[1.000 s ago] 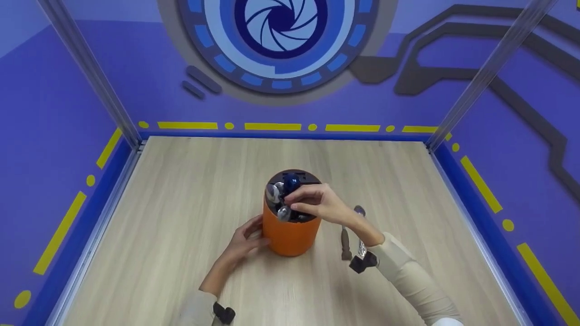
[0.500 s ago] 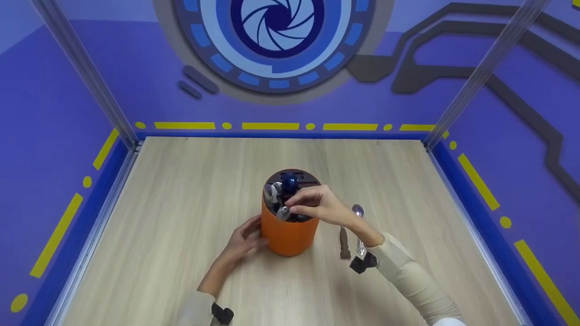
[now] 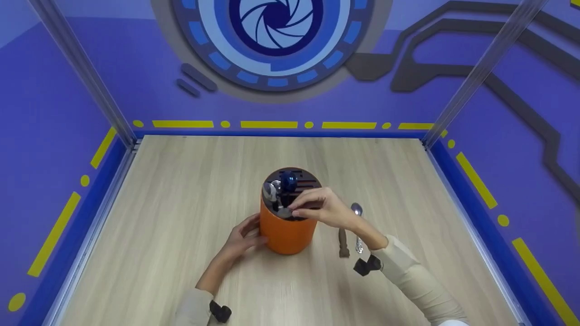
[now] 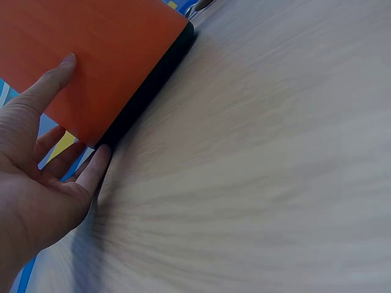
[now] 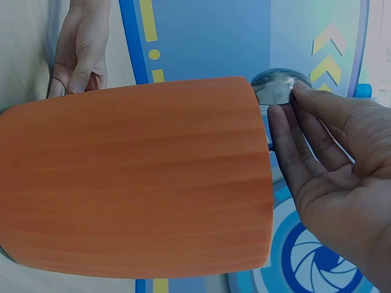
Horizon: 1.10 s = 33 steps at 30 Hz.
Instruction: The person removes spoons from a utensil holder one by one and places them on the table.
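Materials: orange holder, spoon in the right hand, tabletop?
Orange holder: probably plastic, matte to satin; even colour with only soft, faint shading, but painted metal stays possible.
Spoon: most likely polished metal, glossy; silvery bowl with bright and dark reflections.
Tabletop: wood or wood-look laminate, low sheen; pale streaky grain shows, but the core doesn't.

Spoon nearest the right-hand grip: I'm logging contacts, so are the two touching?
Touching: the right wrist view shows the right-hand grip pinching the spoon by its bowl's edge.
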Motion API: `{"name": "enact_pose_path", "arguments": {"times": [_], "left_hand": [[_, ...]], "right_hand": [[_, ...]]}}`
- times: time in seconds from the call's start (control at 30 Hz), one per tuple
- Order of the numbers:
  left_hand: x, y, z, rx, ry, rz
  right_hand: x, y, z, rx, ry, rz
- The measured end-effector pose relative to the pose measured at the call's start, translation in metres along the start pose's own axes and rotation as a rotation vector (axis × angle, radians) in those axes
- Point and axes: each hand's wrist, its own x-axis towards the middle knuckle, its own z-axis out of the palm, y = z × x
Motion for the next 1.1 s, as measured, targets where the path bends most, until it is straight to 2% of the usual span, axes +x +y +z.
{"name": "enact_pose_path", "arguments": {"times": [0.17,0.33,0.5,0.73,1.1], "left_hand": [[0.000,0.001,-0.001,0.001,-0.018,0.018],[-0.001,0.003,0.000,-0.029,-0.035,0.006],[-0.001,0.004,0.000,-0.033,-0.034,0.004],[-0.002,0.002,0.000,-0.026,-0.028,0.000],[0.000,0.001,0.000,-0.001,-0.020,0.014]], "right_hand": [[0.000,-0.004,-0.001,0.003,0.071,0.024],[0.000,-0.011,-0.006,0.029,0.153,0.095],[-0.001,-0.017,-0.011,0.051,0.199,0.141],[-0.003,-0.027,-0.019,0.156,0.259,0.199],[-0.006,-0.043,-0.036,0.242,0.349,0.204]]}}
